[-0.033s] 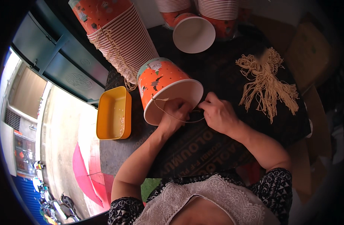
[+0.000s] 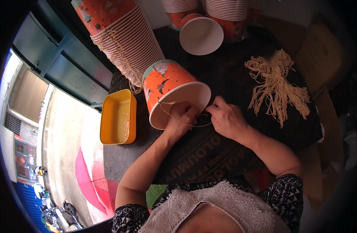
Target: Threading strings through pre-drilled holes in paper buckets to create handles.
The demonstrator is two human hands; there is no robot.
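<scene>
Apparent gap between bucket (image 2: pixel 170 83) and cords (image 2: pixel 278 86)

A dark table (image 2: pixel 233 73) stands beside a metal door (image 2: pixel 95 72) and brightly lit pavement (image 2: pixel 63 128).

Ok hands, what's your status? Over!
Left hand inside orange bucket. Right hand beside its rim, string reaching that hand. Bucket stack close behind, left.

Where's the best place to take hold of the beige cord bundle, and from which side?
Probably across the narrower middle of the beige cord bundle, coming from its left, the side the right hand is on. It narrows there, while both ends splay into loose strands, so a grip at the middle should gather more of them.
</scene>
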